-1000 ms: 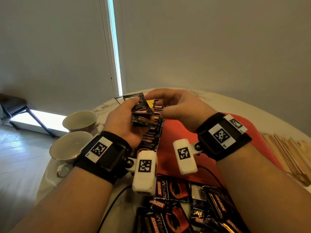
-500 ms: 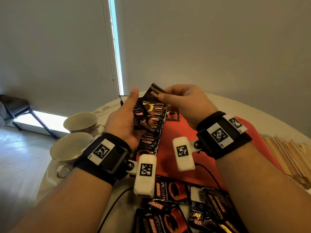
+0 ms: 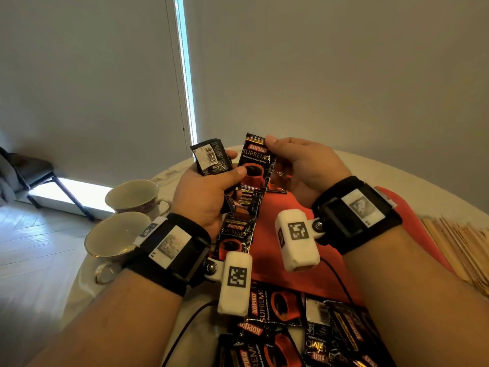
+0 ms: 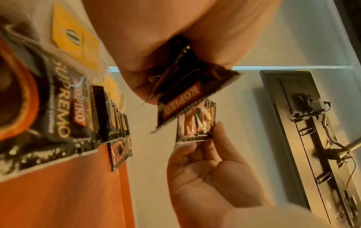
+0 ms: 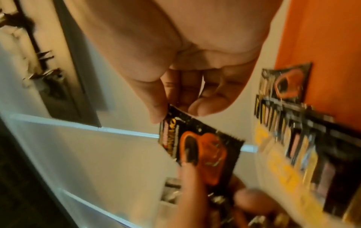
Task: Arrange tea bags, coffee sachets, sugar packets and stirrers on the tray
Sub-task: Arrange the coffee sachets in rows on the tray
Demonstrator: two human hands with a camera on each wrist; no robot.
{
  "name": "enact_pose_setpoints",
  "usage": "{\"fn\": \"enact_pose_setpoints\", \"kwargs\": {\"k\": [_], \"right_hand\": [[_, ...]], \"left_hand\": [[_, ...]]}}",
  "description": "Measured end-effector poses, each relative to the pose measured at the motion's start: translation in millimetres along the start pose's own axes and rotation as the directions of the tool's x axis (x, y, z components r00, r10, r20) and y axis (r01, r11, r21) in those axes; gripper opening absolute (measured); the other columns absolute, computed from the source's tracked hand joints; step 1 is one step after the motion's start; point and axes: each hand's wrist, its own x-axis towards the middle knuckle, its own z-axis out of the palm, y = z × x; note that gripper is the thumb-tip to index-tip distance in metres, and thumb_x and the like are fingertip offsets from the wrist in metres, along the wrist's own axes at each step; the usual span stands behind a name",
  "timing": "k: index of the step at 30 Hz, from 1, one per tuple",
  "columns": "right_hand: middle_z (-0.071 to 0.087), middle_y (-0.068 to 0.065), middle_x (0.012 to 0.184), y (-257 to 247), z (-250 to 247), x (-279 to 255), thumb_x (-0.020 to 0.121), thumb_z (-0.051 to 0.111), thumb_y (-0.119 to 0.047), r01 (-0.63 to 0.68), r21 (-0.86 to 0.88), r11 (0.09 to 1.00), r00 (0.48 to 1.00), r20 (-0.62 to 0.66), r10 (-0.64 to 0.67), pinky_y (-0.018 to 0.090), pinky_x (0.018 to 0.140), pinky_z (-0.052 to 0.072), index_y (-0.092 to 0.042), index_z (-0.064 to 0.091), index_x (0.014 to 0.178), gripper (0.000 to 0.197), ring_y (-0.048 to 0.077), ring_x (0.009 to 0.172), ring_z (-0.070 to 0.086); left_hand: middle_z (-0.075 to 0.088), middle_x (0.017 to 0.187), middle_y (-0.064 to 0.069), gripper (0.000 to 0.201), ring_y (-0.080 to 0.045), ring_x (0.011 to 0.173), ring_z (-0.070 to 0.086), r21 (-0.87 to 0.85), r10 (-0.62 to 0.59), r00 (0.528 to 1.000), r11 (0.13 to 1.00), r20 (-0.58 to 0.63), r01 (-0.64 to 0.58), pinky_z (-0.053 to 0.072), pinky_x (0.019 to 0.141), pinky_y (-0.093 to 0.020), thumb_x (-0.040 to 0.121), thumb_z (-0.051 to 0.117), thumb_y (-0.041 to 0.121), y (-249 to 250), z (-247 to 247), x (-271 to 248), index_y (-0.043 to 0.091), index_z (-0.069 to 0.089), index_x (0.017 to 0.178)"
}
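My left hand [image 3: 219, 170] grips a small stack of black coffee sachets [image 3: 210, 158] above the red tray [image 3: 280, 215]. Its thumb presses on the front sachet [image 3: 254, 165], which stands upright with its printed face toward me. My right hand [image 3: 280, 147] pinches that sachet's top corner between thumb and fingers; the right wrist view shows this sachet [image 5: 197, 146] the same way. A row of overlapping sachets [image 3: 238, 229] lies along the tray's left side. Yellow tea bags [image 4: 72, 35] lie beyond that row.
A loose heap of coffee sachets [image 3: 291, 329] lies at the near table edge. Wooden stirrers [image 3: 460, 250] are fanned out at the right. Two empty cups [image 3: 132, 194] [image 3: 116, 237] stand left of the tray. Wrist-camera cables trail over the table.
Both hands have risen off the tray. My right hand has drawn one sachet up from the stack and turned it upright, its printed face now toward me.
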Motion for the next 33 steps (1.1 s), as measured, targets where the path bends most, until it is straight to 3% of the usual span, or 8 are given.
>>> {"fn": "enact_pose_setpoints", "kwargs": {"k": [4, 7, 11, 15, 20, 24, 28, 33], "right_hand": [[0.065, 0.001, 0.069, 0.1, 2.4, -2.4, 0.088, 0.077, -0.028, -0.11, 0.126, 0.986, 0.994, -0.013, 0.113, 0.025, 0.055, 0.047, -0.009, 0.068, 0.097, 0.023, 0.011, 0.057, 0.059], [0.064, -0.002, 0.059, 4.4, 3.0, -3.0, 0.086, 0.08, -0.03, -0.02, -0.004, 1.0, 0.997, -0.071, 0.02, 0.026, 0.052, 0.048, -0.01, 0.063, 0.087, 0.026, 0.01, 0.05, 0.056], [0.07, 0.003, 0.072, 6.8, 2.3, -3.6, 0.085, 0.08, -0.03, 0.001, -0.101, 0.995, 1.0, -0.007, -0.002, 0.03, 0.058, 0.055, -0.001, 0.07, 0.099, 0.034, 0.012, 0.057, 0.063], [0.075, 0.015, 0.096, 8.2, 4.2, -4.9, 0.087, 0.073, -0.001, -0.036, -0.17, 0.985, 0.992, 0.115, 0.056, 0.037, 0.074, 0.061, 0.003, 0.067, 0.113, 0.027, 0.024, 0.079, 0.071], [0.073, 0.012, 0.083, 9.3, -6.1, 3.6, 0.087, 0.07, 0.005, -0.021, -0.059, 0.998, 0.998, -0.055, 0.018, 0.031, 0.059, 0.056, -0.009, 0.065, 0.09, 0.015, 0.018, 0.062, 0.069], [0.069, 0.008, 0.076, 20.4, -38.9, 24.7, 0.091, 0.063, 0.005, -0.106, -0.013, 0.994, 0.954, -0.283, 0.098, 0.023, 0.046, 0.051, -0.009, 0.062, 0.092, 0.014, 0.011, 0.05, 0.064], [0.07, 0.014, 0.087, 40.9, -56.1, 43.5, 0.091, 0.063, 0.005, -0.322, -0.139, 0.936, 0.896, -0.364, 0.254, 0.032, 0.059, 0.052, 0.002, 0.067, 0.099, 0.009, 0.02, 0.066, 0.065], [0.069, 0.012, 0.078, 45.3, -56.7, 55.0, 0.086, 0.074, 0.002, -0.384, -0.304, 0.872, 0.888, -0.379, 0.26, 0.038, 0.081, 0.062, -0.001, 0.068, 0.083, 0.007, 0.021, 0.069, 0.065]], "left_hand": [[0.078, 0.103, -0.02, 0.032, -0.036, 0.09, 0.078, -0.008, -0.007, 1.0, 1.0, -0.003, 0.007, 0.059, 0.091, -0.062, 0.089, 0.071, -0.005, 1.7, 0.4, 0.1, 0.009, 0.068, 0.117], [0.078, 0.103, -0.021, 0.033, -0.039, 0.093, 0.077, -0.019, -0.03, 0.999, 0.999, -0.032, 0.029, 0.057, 0.092, -0.067, 0.088, 0.072, -0.007, 0.1, 1.0, 0.5, 0.01, 0.069, 0.116], [0.077, 0.107, -0.021, 0.033, -0.039, 0.093, 0.077, -0.058, -0.055, 0.996, 0.997, -0.071, 0.051, 0.061, 0.085, -0.061, 0.089, 0.071, -0.005, -1.8, -0.5, 3.2, 0.011, 0.069, 0.117], [0.078, 0.105, -0.02, 0.032, -0.029, 0.075, 0.075, -0.088, -0.053, 0.991, 0.995, -0.124, 0.042, 0.06, 0.067, -0.043, 0.089, 0.074, 0.0, -2.9, -4.5, 7.3, 0.014, 0.068, 0.117], [0.074, 0.083, -0.013, 0.026, -0.022, 0.064, 0.069, -0.1, -0.07, 0.985, 0.994, -0.155, 0.055, 0.058, 0.06, -0.035, 0.092, 0.073, 0.002, -3.0, -3.0, 7.4, 0.013, 0.068, 0.114], [0.071, 0.076, -0.01, 0.026, -0.018, 0.056, 0.066, -0.106, -0.087, 0.98, 0.992, -0.182, 0.068, 0.055, 0.054, -0.03, 0.092, 0.071, 0.0, -2.2, -3.2, 9.5, 0.013, 0.069, 0.115], [0.069, 0.092, -0.014, 0.033, -0.017, 0.062, 0.068, -0.13, -0.091, 0.981, 0.989, -0.169, 0.069, 0.054, 0.052, -0.029, 0.088, 0.07, -0.006, -3.3, -1.2, 9.2, 0.011, 0.069, 0.117], [0.072, 0.107, -0.015, 0.036, -0.02, 0.073, 0.07, -0.141, -0.082, 0.981, 0.988, -0.176, 0.058, 0.056, 0.054, -0.03, 0.087, 0.069, -0.008, -0.1, -1.4, 8.7, 0.01, 0.069, 0.118]]}}
